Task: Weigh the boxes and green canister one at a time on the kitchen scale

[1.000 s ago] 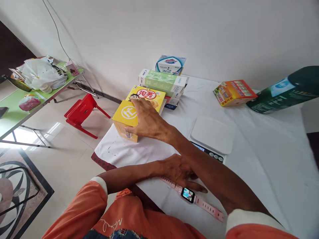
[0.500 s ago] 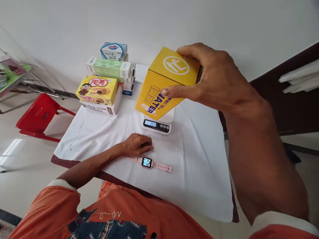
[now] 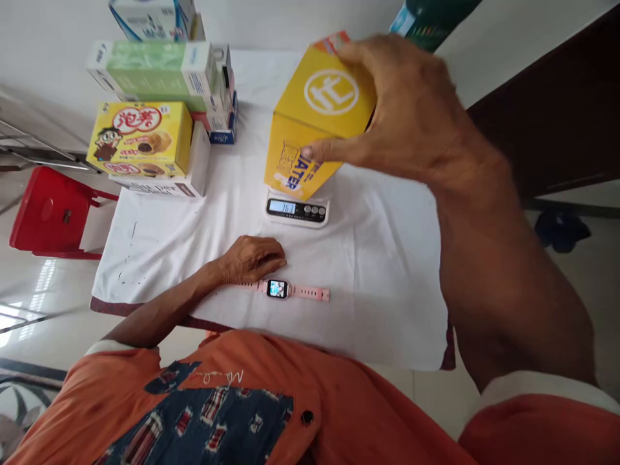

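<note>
My right hand (image 3: 407,103) grips a yellow carton (image 3: 314,123) printed with "WATER", thumb on the front and fingers over the far side. The carton is tilted over a white digital kitchen scale (image 3: 298,211) and hides most of its platform; I cannot tell whether they touch. Lit digits on the display seem to read 363. My left hand (image 3: 252,258) rests on the cloth with its fingers curled in and nothing visible in them. Just below it lies a pink-strapped smartwatch (image 3: 278,289), its screen lit, one strap end partly behind the wrist.
On the white-clothed table (image 3: 387,290), a yellow snack box (image 3: 140,139) sits on a white box at the left. Behind are stacked green-and-white boxes (image 3: 150,68) and a blue-and-white box (image 3: 152,19). A dark green object (image 3: 436,22) shows at the top. A red chair (image 3: 53,213) stands left.
The view has tipped downward, so the tabletop sits higher in the picture. An orange-red end of the carton and the dark green object have come into sight. Both hands keep their poses.
</note>
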Available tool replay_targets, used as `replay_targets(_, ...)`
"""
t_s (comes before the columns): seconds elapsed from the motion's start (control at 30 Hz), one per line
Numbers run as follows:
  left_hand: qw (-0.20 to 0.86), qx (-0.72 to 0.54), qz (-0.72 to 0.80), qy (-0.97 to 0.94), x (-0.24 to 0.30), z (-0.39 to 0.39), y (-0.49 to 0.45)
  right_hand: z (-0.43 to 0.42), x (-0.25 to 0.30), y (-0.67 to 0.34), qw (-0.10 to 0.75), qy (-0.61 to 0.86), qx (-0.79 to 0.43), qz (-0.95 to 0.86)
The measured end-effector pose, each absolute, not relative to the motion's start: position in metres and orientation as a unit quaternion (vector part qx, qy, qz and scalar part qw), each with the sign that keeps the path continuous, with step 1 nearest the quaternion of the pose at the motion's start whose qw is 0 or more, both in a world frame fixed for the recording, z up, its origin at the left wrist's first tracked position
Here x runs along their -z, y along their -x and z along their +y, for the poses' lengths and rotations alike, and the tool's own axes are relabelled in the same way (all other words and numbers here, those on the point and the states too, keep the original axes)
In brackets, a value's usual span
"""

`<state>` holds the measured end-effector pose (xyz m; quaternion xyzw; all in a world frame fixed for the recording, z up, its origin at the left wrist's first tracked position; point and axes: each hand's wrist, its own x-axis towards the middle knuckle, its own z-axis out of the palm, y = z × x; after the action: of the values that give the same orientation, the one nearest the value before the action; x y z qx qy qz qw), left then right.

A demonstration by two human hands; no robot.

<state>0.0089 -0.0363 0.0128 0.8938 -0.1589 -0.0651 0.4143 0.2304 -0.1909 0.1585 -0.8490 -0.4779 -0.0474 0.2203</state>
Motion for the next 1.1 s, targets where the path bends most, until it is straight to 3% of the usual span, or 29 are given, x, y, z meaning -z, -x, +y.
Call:
replay_targets(0.1, 0.416, 0.07, -0.147, -0.895, -0.013, -0.035, -0.01, -0.187, -0.164, -0.226, 0.179, 0.863, 0.014, -0.471)
replay_targets(0.23, 0.401, 0.084, -0.162, -0.898, -0.024, -0.036, -0.006, -0.183, -0.167, -0.221, 0.219, 0.862, -0.02, -0.457)
replay_targets(0.37, 0.304, 0.106, -0.206, -0.924, -0.038, -0.046, 0.006, -0.192, -0.163, -0.212, 0.233, 0.854, 0.019, -0.465)
replay_targets(0.47, 0.209, 0.122, -0.24, -0.94, -0.042, -0.056, 0.014, -0.212, -0.154, -0.195, 0.309, 0.824, 0.112, -0.463)
replay_targets(0.6, 0.163, 0.114, -0.261, -0.944, -0.039, -0.063, 0.02, -0.245, -0.128, -0.177, 0.446, 0.815, 0.152, -0.338)
replay_targets(0.87, 0.139, 0.075, -0.255, -0.954, -0.037, -0.064, 0.028, -0.27, -0.088, -0.178, 0.528, 0.817, 0.128, -0.192)
replay_targets(1.1, 0.146, 0.087, -0.245, -0.954, -0.043, -0.064, 0.031, -0.259, -0.082, -0.182, 0.537, 0.817, 0.123, -0.174)
